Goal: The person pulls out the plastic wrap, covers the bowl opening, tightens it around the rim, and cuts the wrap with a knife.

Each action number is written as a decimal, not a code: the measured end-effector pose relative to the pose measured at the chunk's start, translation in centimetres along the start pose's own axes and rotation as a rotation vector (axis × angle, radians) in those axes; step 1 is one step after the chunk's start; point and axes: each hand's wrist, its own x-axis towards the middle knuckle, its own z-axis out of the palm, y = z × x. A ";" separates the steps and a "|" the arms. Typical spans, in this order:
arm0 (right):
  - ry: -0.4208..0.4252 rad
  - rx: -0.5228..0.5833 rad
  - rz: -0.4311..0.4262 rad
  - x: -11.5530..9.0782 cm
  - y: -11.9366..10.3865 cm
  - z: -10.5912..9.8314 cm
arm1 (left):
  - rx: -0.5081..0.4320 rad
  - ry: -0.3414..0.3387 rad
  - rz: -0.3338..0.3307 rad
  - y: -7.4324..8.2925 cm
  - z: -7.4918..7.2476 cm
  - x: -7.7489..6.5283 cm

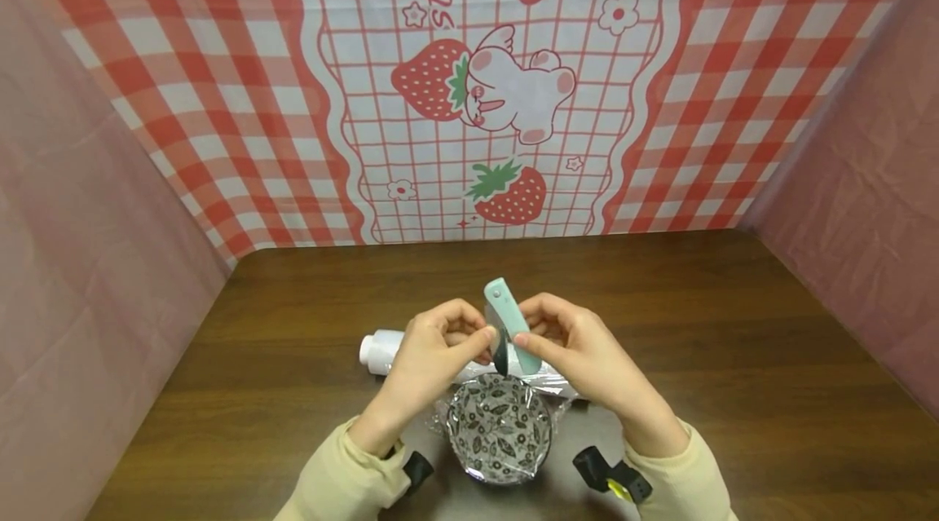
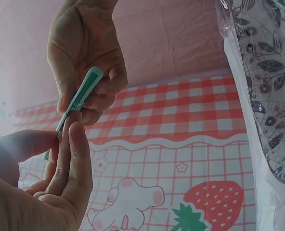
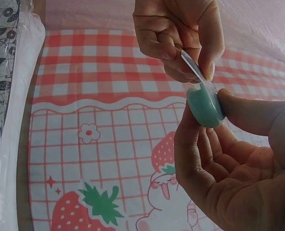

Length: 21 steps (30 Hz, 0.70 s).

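Observation:
In the head view, my right hand [image 1: 579, 342] grips the mint-green handle of a folding knife [image 1: 509, 315], held up over the table in front of me. My left hand [image 1: 440, 342] pinches the dark-looking blade [image 1: 501, 356], which stands partly swung out from the handle. From the right wrist view, the left thumb and fingers lie on the flat of the blade [image 3: 193, 66], while the right thumb presses beside the handle [image 3: 205, 107]. Below both hands sits a bowl [image 1: 499, 431] with a black leaf pattern, and clear plastic wrap [image 1: 438, 417] stretches over it.
A white roll of plastic wrap [image 1: 383, 351] lies crosswise just behind the bowl, partly hidden by my hands. The brown wooden table [image 1: 220, 390] ends at a red-checked strawberry cloth [image 1: 506, 89]. Pink curtains [image 1: 81, 178] hang at both sides.

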 end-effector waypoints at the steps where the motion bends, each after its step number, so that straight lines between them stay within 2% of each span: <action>1: 0.003 -0.009 -0.006 0.0 0.0 0.0 | 0.010 0.000 -0.002 0.0 -0.1 0.0; 13: 0.079 -0.148 -0.063 -0.2 0.0 -0.6 | 0.063 0.037 0.048 -0.3 -0.2 0.3; 21: 0.108 -0.211 -0.090 -0.3 0.1 -0.9 | 0.190 0.082 0.086 -0.2 -0.6 0.3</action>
